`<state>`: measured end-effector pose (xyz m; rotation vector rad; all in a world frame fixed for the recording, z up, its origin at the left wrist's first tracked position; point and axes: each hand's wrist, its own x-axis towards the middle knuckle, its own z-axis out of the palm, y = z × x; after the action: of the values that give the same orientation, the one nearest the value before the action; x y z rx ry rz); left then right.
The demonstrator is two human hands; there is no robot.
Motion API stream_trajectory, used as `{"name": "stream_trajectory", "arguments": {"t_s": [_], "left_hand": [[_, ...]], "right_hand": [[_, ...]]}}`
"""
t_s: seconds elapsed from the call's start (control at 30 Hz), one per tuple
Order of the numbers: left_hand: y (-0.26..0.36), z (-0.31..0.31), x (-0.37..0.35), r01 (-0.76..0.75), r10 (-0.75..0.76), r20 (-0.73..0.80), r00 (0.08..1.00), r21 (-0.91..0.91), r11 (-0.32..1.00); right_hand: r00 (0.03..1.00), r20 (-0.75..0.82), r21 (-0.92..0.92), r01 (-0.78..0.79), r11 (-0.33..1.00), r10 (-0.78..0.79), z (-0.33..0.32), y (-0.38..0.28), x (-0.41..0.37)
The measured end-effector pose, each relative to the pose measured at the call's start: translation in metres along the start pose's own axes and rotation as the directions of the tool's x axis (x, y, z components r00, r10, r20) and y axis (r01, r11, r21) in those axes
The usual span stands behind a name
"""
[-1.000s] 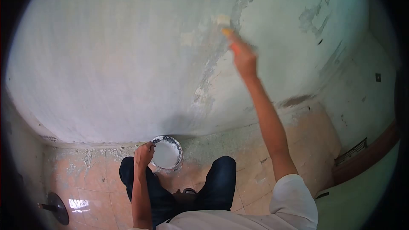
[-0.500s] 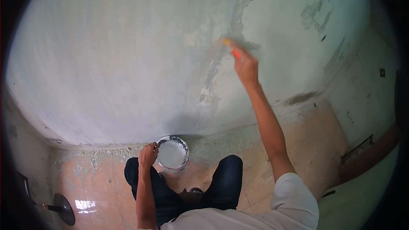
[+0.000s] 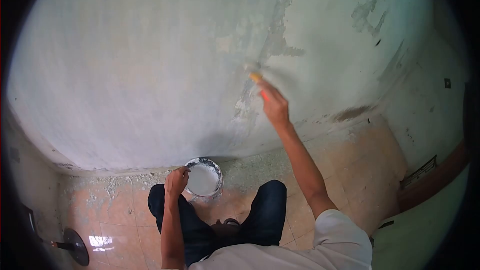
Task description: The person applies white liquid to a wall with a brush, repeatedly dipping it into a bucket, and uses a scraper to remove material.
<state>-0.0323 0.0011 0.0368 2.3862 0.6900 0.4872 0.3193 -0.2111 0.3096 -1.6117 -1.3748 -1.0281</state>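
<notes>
Walled ahead in mottled pale plaster (image 3: 125, 70) with ragged grey patches (image 3: 287, 12), floored in peach tiles (image 3: 117, 210) strewn with pale flakes (image 3: 110, 186) near the wall's foot, and lit by daylight glinting off the tiles at lower left, beside a round dark base (image 3: 77, 247).

The right hand (image 3: 275, 104) grips a brush (image 3: 255, 76) by its orange handle, the blurred bristles just beyond the fingers at the wall (image 3: 140, 70). Bare grey patches run above that grip. Well below it, the left hand (image 3: 176, 181) holds the rim of a bucket (image 3: 203, 178) of whitish liquid, with flakes (image 3: 111, 186) on the tiles (image 3: 117, 210) beside it.
</notes>
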Motion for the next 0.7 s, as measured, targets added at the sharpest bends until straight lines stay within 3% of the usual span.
{"name": "stream_trajectory", "arguments": {"t_s": [0.03, 0.17, 0.23, 0.27, 0.47, 0.5, 0.57, 0.63, 0.7], "left_hand": [[-0.002, 0.002, -0.003, 0.000, 0.000, -0.007, 1.000, 0.010, 1.000], [-0.002, -0.005, 0.001, 0.005, -0.004, -0.037, 0.999, 0.023, 1.000], [0.001, -0.004, -0.003, 0.051, -0.051, 0.012, 0.999, -0.022, 0.998], [0.006, -0.007, -0.006, 0.065, -0.065, 0.023, 0.998, -0.036, 0.997], [0.005, -0.008, -0.013, -0.003, 0.002, 0.028, 1.000, 0.035, 0.999], [0.005, -0.008, -0.011, 0.007, -0.007, 0.020, 1.000, 0.029, 1.000], [0.012, -0.012, -0.011, -0.012, 0.012, 0.004, 1.000, 0.053, 0.999], [0.006, -0.004, -0.009, 0.019, -0.019, -0.002, 1.000, 0.001, 1.000], [0.008, -0.002, -0.008, 0.012, -0.012, 0.008, 1.000, 0.036, 0.999]], "right_hand": [[0.993, -0.098, -0.065, 0.064, 0.996, -0.070, -0.010, -0.003, 0.020], [0.991, -0.118, -0.122, 0.050, 0.991, -0.065, 0.006, 0.020, 0.030], [0.993, -0.014, -0.144, 0.117, 0.983, -0.120, 0.030, 0.034, -0.012], [0.999, 0.002, -0.128, 0.046, 0.991, -0.046, 0.033, 0.037, -0.029], [0.986, 0.165, -0.019, -0.024, 1.000, 0.027, 0.029, 0.041, -0.063], [0.989, 0.146, -0.023, -0.031, 0.999, 0.034, 0.022, 0.036, -0.045], [0.887, 0.394, 0.013, -0.267, 0.964, 0.240, -0.005, 0.016, 0.013], [0.945, 0.295, -0.001, -0.147, 0.989, 0.141, -0.005, 0.031, 0.061], [0.879, 0.360, -0.007, -0.334, 0.943, 0.314, -0.026, 0.015, 0.117]]}}
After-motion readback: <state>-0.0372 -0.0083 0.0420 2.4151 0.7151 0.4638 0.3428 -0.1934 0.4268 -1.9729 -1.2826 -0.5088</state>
